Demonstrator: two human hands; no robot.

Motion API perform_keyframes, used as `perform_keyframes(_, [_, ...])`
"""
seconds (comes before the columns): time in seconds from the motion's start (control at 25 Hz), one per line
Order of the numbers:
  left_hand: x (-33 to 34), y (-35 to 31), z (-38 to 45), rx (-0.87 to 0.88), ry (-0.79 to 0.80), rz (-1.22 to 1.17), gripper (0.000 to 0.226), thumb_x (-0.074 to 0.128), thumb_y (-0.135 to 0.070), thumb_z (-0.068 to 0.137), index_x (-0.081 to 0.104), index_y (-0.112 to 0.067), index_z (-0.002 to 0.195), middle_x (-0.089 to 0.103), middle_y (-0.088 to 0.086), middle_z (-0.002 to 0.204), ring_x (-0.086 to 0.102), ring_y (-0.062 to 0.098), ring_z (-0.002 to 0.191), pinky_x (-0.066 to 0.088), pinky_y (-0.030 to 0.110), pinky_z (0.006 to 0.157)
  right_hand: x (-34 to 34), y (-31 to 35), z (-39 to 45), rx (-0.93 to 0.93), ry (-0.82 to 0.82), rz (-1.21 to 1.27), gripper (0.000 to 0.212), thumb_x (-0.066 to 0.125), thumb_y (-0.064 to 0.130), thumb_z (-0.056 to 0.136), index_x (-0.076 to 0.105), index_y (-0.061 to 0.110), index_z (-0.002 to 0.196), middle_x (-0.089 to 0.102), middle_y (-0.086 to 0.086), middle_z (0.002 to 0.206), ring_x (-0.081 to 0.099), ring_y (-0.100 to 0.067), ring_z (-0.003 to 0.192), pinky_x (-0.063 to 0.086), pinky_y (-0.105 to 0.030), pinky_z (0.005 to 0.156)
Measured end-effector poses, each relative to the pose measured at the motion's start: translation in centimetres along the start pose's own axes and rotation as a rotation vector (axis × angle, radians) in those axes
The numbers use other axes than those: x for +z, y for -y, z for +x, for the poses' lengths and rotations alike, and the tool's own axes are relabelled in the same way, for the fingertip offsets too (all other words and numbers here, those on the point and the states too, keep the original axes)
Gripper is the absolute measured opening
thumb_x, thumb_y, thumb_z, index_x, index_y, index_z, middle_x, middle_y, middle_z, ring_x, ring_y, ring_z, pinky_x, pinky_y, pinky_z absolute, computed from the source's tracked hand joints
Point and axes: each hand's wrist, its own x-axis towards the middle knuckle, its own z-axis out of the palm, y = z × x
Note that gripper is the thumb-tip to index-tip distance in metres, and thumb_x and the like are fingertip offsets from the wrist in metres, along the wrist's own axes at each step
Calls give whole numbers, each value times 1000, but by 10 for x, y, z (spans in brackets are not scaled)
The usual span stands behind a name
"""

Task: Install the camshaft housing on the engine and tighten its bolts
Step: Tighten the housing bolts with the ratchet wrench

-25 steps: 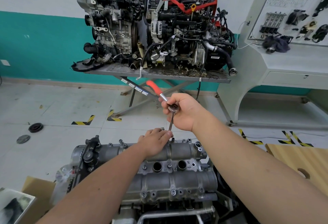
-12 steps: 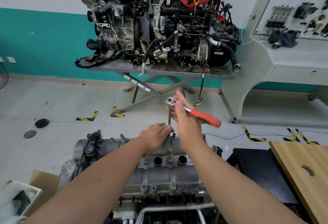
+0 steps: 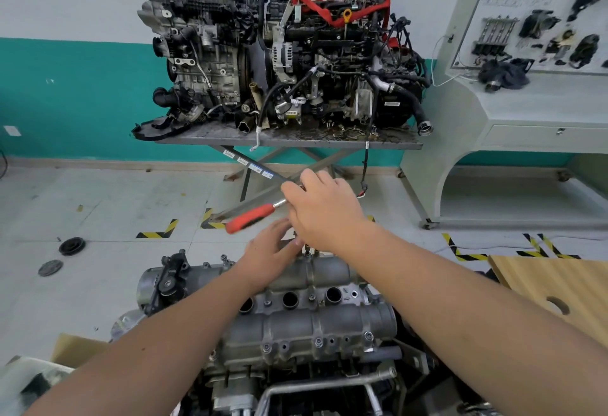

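My right hand (image 3: 325, 214) grip holds the ratchet wrench (image 3: 253, 216) above the camshaft housing (image 3: 309, 313); my left hand (image 3: 268, 252), fingers loosely extended, grip holding nothing, beside its far-edge bolt (image 3: 307, 248).

My left hand (image 3: 269, 251) and right hand (image 3: 325, 214) are bare, no gloves or rings (no watch either), forearms uncovered with no sleeve showing.

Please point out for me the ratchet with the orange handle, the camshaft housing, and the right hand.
ratchet (image 3: 251, 218): head view, on its orange handle.
camshaft housing (image 3: 309, 326): head view, on its near grey tube.
right hand (image 3: 325, 211): head view, on the back of the hand.
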Motion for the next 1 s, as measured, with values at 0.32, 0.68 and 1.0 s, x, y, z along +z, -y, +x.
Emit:
perform_keyframes(0.32, [-16,-84,7,-303,-260,-804,46,45,-67,90,62,-33,117,66,-14,118,57,4,115,44,30,90,-21,0,34,320,383,489,13,49,21,89,57,27,81,60,1,79,64,-27,84,38,-30,58])
perform_keyframes(0.68, [-38,-105,55,-377,-118,42,20,38,-13,97,55,-5,103,54,9,81,49,23,66,35,30,55,61,24,-55,482,260,897,66,50,31,99,15,38,154,60,0,125,60,-20,109,51,-40,88])
perform_keyframes(1.0, [-33,-107,57,524,-13,1071,25,50,-45,100,64,-25,103,60,-3,98,59,22,93,39,34,73,119,26,-78,587,239,647,50,41,47,102,39,24,146,55,4,140,50,-22,129,35,-43,107])
